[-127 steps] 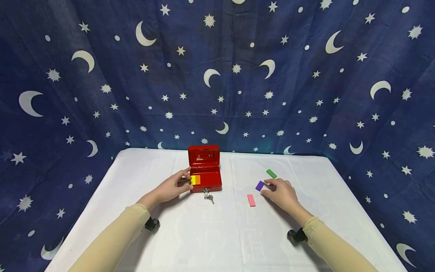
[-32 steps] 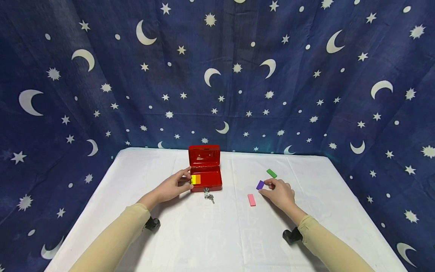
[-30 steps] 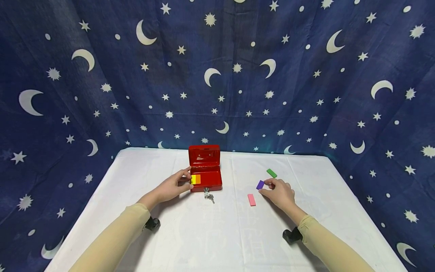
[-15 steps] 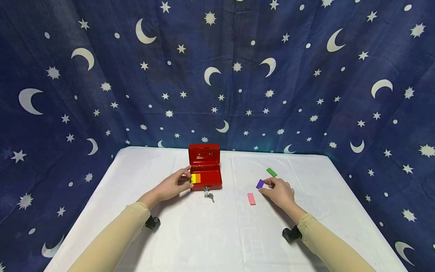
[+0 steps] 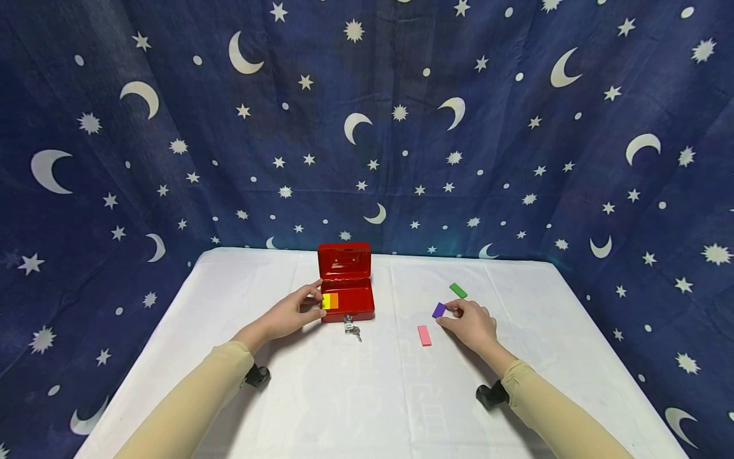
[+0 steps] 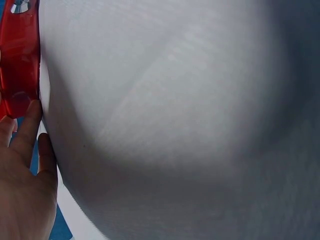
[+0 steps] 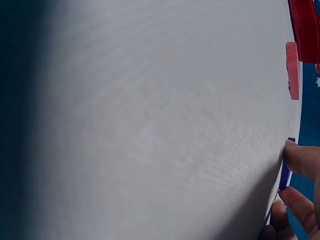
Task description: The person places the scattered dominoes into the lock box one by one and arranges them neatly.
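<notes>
Through the head camera I had the right hand (image 5: 473,324) with its thumb and fingers (image 7: 298,206) clamped on the two ends of the purple block (image 5: 438,310), to the right of the red box (image 5: 358,316) and well apart from it; I could not tell whether the block touched the bench (image 5: 355,395). I saw the left hand (image 5: 287,313) gripping the red box by its left end, thumb at the front corner and fingers towards the back one. Inside that end of the box lay a yellow block (image 5: 326,301) and an orange block (image 5: 334,301), side by side and touching. The lid (image 5: 344,261) stood open at the back of the box, and a padlock (image 5: 348,324) with keys (image 5: 357,333) sat at its front. Right of the box I also had the pink block (image 5: 424,335), nearer the person, and the green block (image 5: 457,291), farther back. Beyond the box hung a dark blue curtain (image 5: 321,127) printed with moons and stars.
</notes>
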The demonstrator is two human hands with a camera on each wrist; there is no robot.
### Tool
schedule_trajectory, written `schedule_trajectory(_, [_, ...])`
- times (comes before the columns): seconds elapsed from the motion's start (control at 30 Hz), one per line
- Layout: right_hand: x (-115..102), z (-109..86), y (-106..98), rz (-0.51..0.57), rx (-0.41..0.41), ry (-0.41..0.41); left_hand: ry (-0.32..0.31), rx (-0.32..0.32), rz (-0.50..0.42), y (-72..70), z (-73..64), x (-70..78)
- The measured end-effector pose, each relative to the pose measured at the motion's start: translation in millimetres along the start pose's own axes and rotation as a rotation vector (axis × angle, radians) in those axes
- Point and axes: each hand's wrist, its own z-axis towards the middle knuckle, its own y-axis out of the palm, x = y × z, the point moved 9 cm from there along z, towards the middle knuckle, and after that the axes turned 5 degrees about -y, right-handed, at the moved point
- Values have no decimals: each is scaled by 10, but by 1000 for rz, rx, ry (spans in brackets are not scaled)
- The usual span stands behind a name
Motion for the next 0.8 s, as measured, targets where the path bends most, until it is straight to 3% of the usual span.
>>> schedule_trajectory(0.53, [-60,65,-31,19,13,-29,-17,-7,1,0,-16,0])
schedule_trajectory(0.8, [-262,144,-163,37,28,-118,-13,-9,-1,0,-10,2])
